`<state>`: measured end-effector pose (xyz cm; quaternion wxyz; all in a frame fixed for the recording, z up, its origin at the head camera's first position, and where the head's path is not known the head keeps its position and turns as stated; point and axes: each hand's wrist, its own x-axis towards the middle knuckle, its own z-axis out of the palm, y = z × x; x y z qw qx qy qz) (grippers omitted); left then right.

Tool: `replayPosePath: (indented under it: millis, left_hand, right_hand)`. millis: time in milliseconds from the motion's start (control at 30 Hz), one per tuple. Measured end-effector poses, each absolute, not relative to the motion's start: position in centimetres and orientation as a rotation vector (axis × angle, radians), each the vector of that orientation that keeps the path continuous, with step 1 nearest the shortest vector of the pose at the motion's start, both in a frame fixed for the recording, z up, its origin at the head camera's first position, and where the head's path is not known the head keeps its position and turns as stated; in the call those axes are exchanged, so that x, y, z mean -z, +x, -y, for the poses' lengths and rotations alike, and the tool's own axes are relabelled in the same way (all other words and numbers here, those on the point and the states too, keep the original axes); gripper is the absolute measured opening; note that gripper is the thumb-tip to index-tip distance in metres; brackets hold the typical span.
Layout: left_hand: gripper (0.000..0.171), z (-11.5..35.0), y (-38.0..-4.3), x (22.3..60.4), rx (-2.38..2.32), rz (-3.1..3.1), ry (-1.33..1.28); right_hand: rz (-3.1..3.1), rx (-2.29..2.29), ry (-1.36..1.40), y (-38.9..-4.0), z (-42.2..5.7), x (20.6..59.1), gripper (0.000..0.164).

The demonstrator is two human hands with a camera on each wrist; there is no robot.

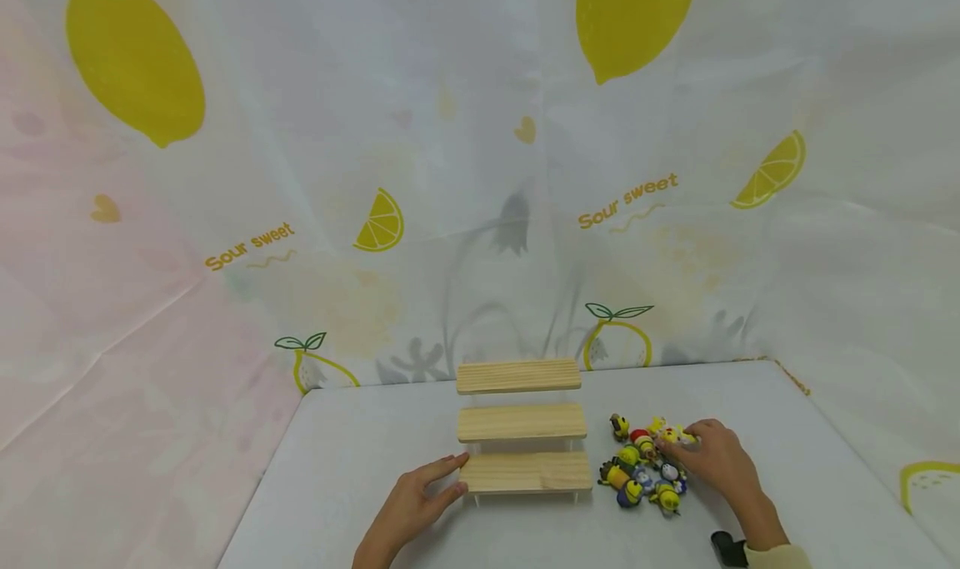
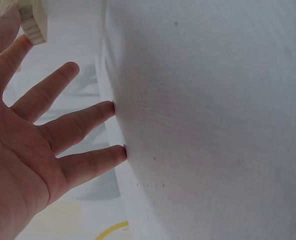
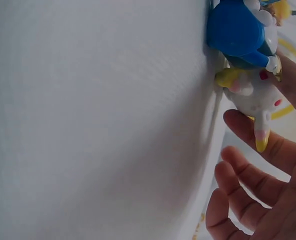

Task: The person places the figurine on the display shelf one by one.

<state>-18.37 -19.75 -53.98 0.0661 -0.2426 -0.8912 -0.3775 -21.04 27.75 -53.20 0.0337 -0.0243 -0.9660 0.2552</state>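
A three-step wooden display rack [image 1: 525,473] stands mid-table on clear supports. My left hand [image 1: 412,502] is at the left end of its lowest board [image 2: 35,25], thumb and index fingertip touching the wood. The other left fingers are spread and straight, two fingertips meeting the tabletop. On the right, my right hand [image 1: 720,461] has thumb and index finger about a small white figurine with yellow tips [image 3: 253,95], pinching it at the back of a pile. A blue figurine [image 3: 235,30] lies against it. The remaining right fingers are loosely bent.
Several small figurines, mostly yellow, lie close together right of the rack, among them a yellow-and-blue one [image 1: 630,492] and a brown-and-yellow one [image 1: 618,426]. A white cloth covers the table [image 1: 315,469]. Behind hangs a lemon-printed curtain [image 1: 465,177].
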Motion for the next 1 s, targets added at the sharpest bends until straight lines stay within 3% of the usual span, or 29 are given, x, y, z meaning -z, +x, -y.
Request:
replayPosePath:
  millis: [167,500,833,1000]
  left_hand:
    - [0.050,19.76,-18.36,53.92,1.141,2.693,-0.739]
    - [0.049,19.75,-18.33,53.91,1.147,2.700,-0.732]
    - [0.049,19.83,-18.33,54.07,1.159,2.711,-0.717]
    - [0.048,19.80,-18.39,54.02,1.141,2.694,-0.729]
  right_hand:
    - [2.944,-0.851,-0.098,-20.86,-27.60,53.19,0.065]
    - [2.889,-1.081,-0.239,-20.69,-27.84,53.08,0.085]
    - [2.874,-1.178,-0.294,-20.62,-27.69,52.98,0.090]
    - [2.792,-1.231,-0.281,-20.30,-27.52,53.17,0.083]
